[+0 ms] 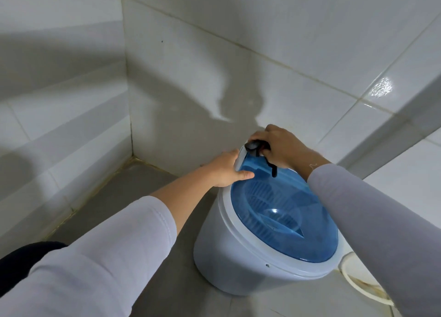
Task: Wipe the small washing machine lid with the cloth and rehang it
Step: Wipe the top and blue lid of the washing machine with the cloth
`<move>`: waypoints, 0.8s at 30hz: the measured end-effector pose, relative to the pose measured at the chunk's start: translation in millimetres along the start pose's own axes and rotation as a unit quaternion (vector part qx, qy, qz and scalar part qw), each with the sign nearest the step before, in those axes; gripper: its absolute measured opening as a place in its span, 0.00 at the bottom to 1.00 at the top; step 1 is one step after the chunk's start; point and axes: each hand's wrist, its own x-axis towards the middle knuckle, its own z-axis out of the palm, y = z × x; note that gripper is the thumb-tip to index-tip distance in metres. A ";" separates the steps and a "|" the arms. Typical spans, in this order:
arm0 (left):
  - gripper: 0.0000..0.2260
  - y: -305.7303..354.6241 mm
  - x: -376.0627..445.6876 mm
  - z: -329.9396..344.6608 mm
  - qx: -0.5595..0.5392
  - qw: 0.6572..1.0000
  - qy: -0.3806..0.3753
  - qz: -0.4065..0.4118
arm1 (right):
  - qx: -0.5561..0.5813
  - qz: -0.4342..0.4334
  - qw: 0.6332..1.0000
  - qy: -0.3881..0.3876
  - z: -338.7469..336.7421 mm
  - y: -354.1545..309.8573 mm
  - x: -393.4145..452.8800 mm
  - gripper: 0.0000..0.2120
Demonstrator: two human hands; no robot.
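A small white washing machine (238, 257) stands on the grey floor near a tiled corner. Its blue see-through lid (286, 216) lies down on top. My left hand (224, 171) grips the white rim at the lid's far left, with the thumb lying on the blue plastic. At the far edge my right hand (281, 147) curls round a black plug-like object (254, 147). A short black cord hangs from it onto the lid. No cloth shows in the head view.
White tiled walls (214, 54) meet in a corner behind the machine, and a tiled ledge runs along the right. A white hose or ring (353, 281) lies on the floor at the machine's right. Bare grey floor (143, 185) lies to the left.
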 end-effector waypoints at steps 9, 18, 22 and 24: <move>0.38 -22.5 12.2 8.8 -0.037 0.999 -0.031 -0.007 | -0.021 0.005 0.997 0.072 26.8 1.7 -2.8 0.19; 0.40 -31.0 17.4 12.1 -0.011 0.999 -0.030 -0.002 | -0.092 0.019 0.992 0.081 17.9 9.1 27.2 0.20; 0.39 -33.4 18.5 9.8 0.003 0.999 -0.038 -0.006 | -0.096 0.039 0.992 0.071 13.2 15.8 41.8 0.19; 0.39 -33.4 18.5 8.9 0.007 0.999 -0.041 -0.009 | -0.096 0.049 0.992 0.068 12.1 19.4 47.6 0.18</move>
